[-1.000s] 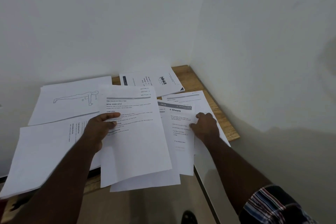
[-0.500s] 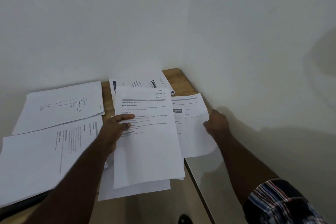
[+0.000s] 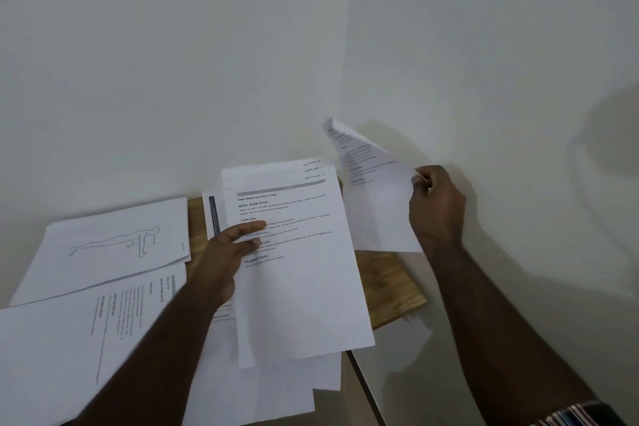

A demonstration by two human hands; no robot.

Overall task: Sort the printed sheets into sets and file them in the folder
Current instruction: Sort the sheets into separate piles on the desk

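Observation:
My left hand [image 3: 230,249] grips a fanned stack of printed sheets [image 3: 297,273] by its left edge, thumb on top, held above the wooden table [image 3: 383,284]. The top sheet carries headings and text lines. My right hand [image 3: 437,207] pinches a single printed sheet [image 3: 373,190] at its right edge and holds it lifted, curled up against the right wall. A sheet with a line drawing of a push-up figure [image 3: 114,245] lies at the back left. A text sheet turned sideways [image 3: 86,339] lies in front of it. No folder is visible.
White walls meet in a corner behind the table. The table's right end [image 3: 411,301] stops close to the right wall. Another sheet with a dark side bar [image 3: 212,214] peeks out behind the held stack. Floor shows below the table's front edge.
My right hand has picked one sheet off the table and raised it to the right toward the wall. The left hand keeps its stack, shifted slightly right and up.

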